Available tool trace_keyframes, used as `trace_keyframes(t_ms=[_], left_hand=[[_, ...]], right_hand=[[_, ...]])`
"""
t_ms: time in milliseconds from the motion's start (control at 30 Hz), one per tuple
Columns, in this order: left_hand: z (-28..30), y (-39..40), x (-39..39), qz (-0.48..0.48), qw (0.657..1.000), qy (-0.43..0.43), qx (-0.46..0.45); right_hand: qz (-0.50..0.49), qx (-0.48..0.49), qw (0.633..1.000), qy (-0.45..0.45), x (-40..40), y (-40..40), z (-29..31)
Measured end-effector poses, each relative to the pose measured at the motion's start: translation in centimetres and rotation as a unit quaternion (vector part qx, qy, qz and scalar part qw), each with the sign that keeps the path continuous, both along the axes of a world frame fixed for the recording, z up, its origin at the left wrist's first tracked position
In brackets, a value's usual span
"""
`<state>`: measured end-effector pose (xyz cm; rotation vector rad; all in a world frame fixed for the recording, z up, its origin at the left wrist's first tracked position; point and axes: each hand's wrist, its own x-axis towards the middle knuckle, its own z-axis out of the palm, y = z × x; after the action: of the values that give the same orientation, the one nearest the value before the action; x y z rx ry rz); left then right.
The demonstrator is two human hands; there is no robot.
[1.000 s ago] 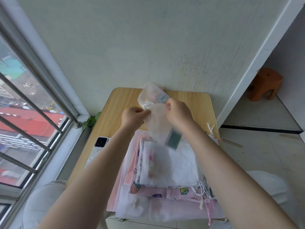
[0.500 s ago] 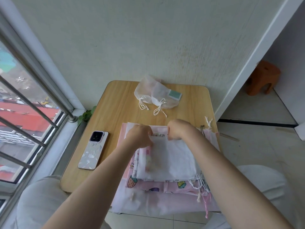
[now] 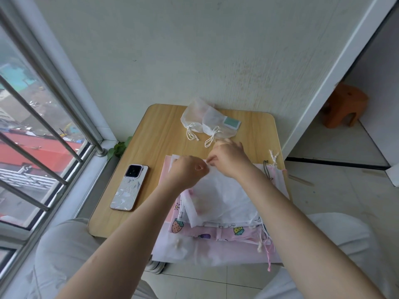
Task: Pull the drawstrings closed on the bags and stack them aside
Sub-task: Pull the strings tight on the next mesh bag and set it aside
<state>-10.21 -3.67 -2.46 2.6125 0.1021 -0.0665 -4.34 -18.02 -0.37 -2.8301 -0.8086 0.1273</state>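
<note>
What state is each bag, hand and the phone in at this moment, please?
Two mesh bags: cinched shut, lying side by side at the table's far edge.
Top white bag: flat on the pile, undrawn.
Left hand: pinching its top edge.
Right hand: pinching the same edge.
Phone: face down.

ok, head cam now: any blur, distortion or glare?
Head view: strong wide-angle bowing on the grey window bars; soft daylight from that side, no harsh glare; left hand and right hand slightly soft over the white fabric drawstring bag; wooden table sharp.
</note>
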Motion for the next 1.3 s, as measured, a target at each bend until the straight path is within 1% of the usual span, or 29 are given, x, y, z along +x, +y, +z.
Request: trace_keyframes(t_ms=[67,100,133,200,233,267,367,400,433,467,500,533,600,667,733,800,867,933,967,1000,1067,1200,1267,1300], left_hand=[[0.0,0.5,-0.4,0.061,0.992,0.024,-0.109],[0.0,0.9,-0.6,0.093,0.983,0.038,-0.156],[-0.1,1.4,-0.9,0.122,0.974,0.052,-0.185],[-0.1,2.4,-1.6,0.165,0.96,0.095,-0.204],[-0.1,3.1,-2.0,0.172,0.955,0.117,-0.213],[-0.1,3.6,-2.4,0.163,0.951,0.141,-0.221],[0.0,5.0,-3.6,0.072,0.944,0.221,-0.235],[-0.1,5.2,-3.8,0.054,0.941,0.226,-0.247],[-0.2,5.5,-4.0,0.059,0.937,0.216,-0.268],[-0.4,5.7,-4.1,0.085,0.928,0.197,-0.306],[-0.6,5.9,-4.1,0.115,0.911,0.175,-0.356],[-0.9,6.0,-4.1,0.137,0.886,0.157,-0.414],[-1.4,6.2,-4.0,0.161,0.82,0.134,-0.533],[-2.0,6.1,-4.0,0.187,0.738,0.097,-0.641],[-2.4,6.1,-3.9,0.217,0.649,0.064,-0.726],[-2.6,6.0,-4.0,0.245,0.574,0.04,-0.78],[-2.8,6.0,-4.1,0.278,0.509,0.02,-0.814],[-3.0,6.0,-4.2,0.309,0.457,0.004,-0.834],[-3.1,6.1,-4.3,0.32,0.442,-0.001,-0.838],[-3.4,6.0,-4.3,0.329,0.433,-0.005,-0.839],[-3.6,6.1,-4.3,0.341,0.429,-0.012,-0.836],[-4.3,6.3,-4.2,0.378,0.452,-0.025,-0.808],[-4.6,6.7,-4.2,0.383,0.466,-0.022,-0.797],[-4.7,6.9,-4.3,0.382,0.473,-0.019,-0.794]], right_hand=[[-0.048,0.09,0.995,-0.017,-0.3,-0.2,-0.1],[-0.082,0.128,0.988,0.003,-0.3,-0.5,-0.1],[-0.117,0.152,0.981,0.044,-0.3,-0.8,0.0],[-0.161,0.146,0.964,0.156,-0.3,-1.3,0.2],[-0.157,0.127,0.96,0.195,-0.4,-1.3,0.2],[-0.142,0.114,0.961,0.207,-0.5,-1.1,0.2],[-0.084,0.123,0.966,0.211,-1.2,0.3,-0.2],[-0.066,0.131,0.963,0.224,-1.5,0.9,-0.3],[-0.046,0.134,0.961,0.237,-1.8,1.5,-0.3],[-0.025,0.135,0.959,0.25,-2.1,2.1,-0.4],[-0.008,0.132,0.956,0.26,-2.4,2.6,-0.5],[0.006,0.132,0.955,0.267,-2.7,3.0,-0.6],[0.018,0.138,0.952,0.272,-3.2,3.5,-1.0],[0.016,0.156,0.949,0.273,-3.4,3.8,-1.7],[-0.006,0.186,0.944,0.272,-3.7,3.6,-2.4],[-0.05,0.213,0.94,0.261,-3.6,2.9,-3.1],[-0.081,0.218,0.942,0.243,-3.5,2.0,-3.6],[-0.102,0.216,0.944,0.228,-3.5,1.2,-4.1],[-0.114,0.214,0.944,0.225,-3.5,0.8,-4.2],[-0.125,0.211,0.944,0.22,-3.5,0.5,-4.3],[-0.147,0.198,0.944,0.218,-3.5,0.1,-4.3],[-0.19,0.182,0.939,0.222,-3.3,-0.4,-4.2],[-0.216,0.204,0.927,0.229,-3.1,-0.6,-4.0],[-0.231,0.228,0.915,0.239,-3.1,-0.6,-3.7]])
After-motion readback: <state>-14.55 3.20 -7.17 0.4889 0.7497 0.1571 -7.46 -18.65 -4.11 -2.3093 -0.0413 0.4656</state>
